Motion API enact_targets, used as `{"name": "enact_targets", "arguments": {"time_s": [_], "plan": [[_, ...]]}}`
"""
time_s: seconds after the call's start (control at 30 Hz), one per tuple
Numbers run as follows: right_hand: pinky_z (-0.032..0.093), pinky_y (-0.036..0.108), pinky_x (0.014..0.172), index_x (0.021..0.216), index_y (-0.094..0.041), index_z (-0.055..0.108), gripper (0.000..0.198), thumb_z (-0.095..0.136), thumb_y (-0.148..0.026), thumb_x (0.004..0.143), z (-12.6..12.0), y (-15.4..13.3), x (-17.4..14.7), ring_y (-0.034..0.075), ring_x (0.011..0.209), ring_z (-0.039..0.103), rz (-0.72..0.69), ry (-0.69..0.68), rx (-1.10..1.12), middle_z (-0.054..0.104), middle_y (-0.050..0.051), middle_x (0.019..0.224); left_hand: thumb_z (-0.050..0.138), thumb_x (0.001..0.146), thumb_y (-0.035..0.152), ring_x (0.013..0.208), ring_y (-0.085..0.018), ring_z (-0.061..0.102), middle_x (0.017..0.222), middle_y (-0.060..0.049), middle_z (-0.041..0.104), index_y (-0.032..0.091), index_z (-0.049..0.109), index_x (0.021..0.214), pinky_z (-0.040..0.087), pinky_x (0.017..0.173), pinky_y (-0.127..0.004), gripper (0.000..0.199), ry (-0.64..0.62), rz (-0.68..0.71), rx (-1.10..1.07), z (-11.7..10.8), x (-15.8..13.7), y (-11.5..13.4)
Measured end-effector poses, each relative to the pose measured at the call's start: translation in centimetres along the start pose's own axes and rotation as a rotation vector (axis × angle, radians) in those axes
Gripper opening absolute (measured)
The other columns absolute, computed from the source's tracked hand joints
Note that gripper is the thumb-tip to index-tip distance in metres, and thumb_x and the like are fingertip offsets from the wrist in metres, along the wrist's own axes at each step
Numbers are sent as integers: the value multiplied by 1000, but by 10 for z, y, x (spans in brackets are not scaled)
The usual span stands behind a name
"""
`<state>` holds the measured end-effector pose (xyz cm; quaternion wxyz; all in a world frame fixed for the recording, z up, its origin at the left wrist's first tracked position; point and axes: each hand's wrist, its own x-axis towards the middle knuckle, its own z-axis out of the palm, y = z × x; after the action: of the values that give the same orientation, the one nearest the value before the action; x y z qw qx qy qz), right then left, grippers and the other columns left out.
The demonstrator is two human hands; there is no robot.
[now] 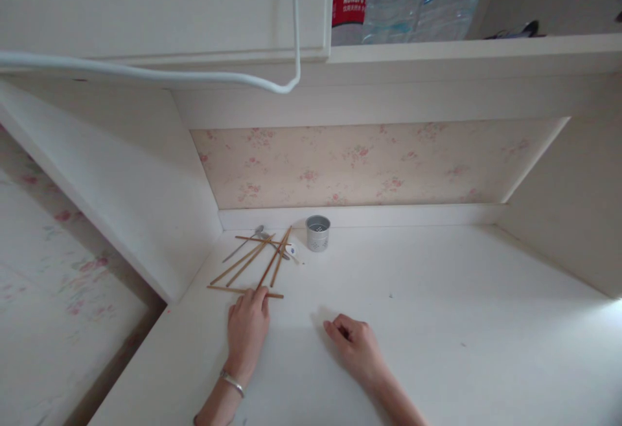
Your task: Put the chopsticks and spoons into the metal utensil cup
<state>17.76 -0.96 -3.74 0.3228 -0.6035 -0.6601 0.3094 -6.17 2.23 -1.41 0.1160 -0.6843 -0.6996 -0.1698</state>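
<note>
The nearest chopstick (227, 289) lies left of the lower centre of the frame, directly at the fingers of the left hand (249, 321). Its long axis goes almost level across the picture, so it crosses the direction of these fingers; one end shows to their left and a shorter end to their right. The left hand is clearly the nearer one. A darker slanting chopstick (268, 269) begins just at the same fingertips and runs up and to the right, towards the metal cup (317, 238). The left fingers are bent downward at the wood (whether they pinch one stick, or both, I cannot tell). The right hand (356, 345) rests on the table (413, 322), lower and more to the right, its fingers curled in, with nothing visible inside, well apart from the chopsticks.
</note>
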Motion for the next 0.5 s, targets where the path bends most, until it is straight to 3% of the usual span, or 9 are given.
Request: {"name": "enact_targets", "arguments": {"time_s": [0.23, 0.5], "plan": [[22, 22, 49, 60, -18, 52, 40, 46, -44, 88, -1, -3, 0, 9, 49, 36, 0, -15, -2, 43, -4, 51, 45, 89, 12, 86, -18, 59, 93, -5, 64, 23, 61, 117, 38, 79, -32, 34, 130, 97, -6, -13, 5, -1], [22, 22, 49, 60, -17, 55, 38, 48, -42, 88, -5, -4, -3, 9, 49, 37, -19, -1, 4, 45, -4, 51, 42, 89, 15, 86, -23, 59, 96, -9, 65, 23, 64, 115, 39, 75, -35, 35, 32, 93, 77, 3, 50, 20]]}}
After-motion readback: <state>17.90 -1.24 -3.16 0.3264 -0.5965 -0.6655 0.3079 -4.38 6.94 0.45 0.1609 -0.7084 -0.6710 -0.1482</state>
